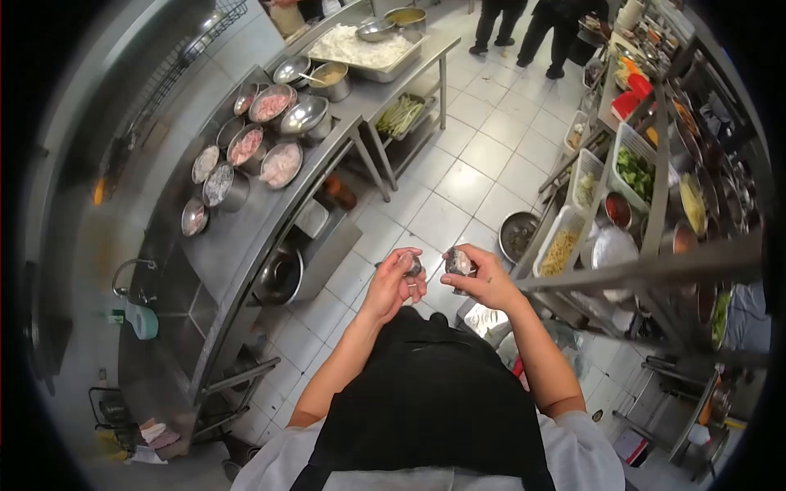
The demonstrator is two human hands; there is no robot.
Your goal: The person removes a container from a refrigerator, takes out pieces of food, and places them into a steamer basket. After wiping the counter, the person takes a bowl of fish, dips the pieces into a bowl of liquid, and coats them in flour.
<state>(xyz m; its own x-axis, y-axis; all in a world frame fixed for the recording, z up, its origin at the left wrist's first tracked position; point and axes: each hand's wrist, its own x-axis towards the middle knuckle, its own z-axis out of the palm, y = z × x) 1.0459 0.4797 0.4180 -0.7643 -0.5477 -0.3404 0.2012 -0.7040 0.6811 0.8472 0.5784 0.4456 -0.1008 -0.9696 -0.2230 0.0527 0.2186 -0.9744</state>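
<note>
In front of my black apron (pixel 434 401), both my hands are raised over the tiled floor, a short gap between them. My left hand (pixel 393 285) is closed around a small dark grey and whitish piece (pixel 413 267), partly covered by the fingers. A similar piece, dark with a pale pinkish face (pixel 459 262), is pinched between the thumb and fingers of my right hand (pixel 488 280). Both pieces look like raw food, perhaps with skin on, but their exact kind cannot be made out.
Along the left runs a steel counter (pixel 246 225) with several metal bowls of raw meat (pixel 281 166) and a large tray of white food (pixel 364 51). Shelves of vegetable baskets (pixel 633 168) line the right. A dark pan (pixel 519 236) is low down nearby. Two people (pixel 550 33) stand in the far aisle.
</note>
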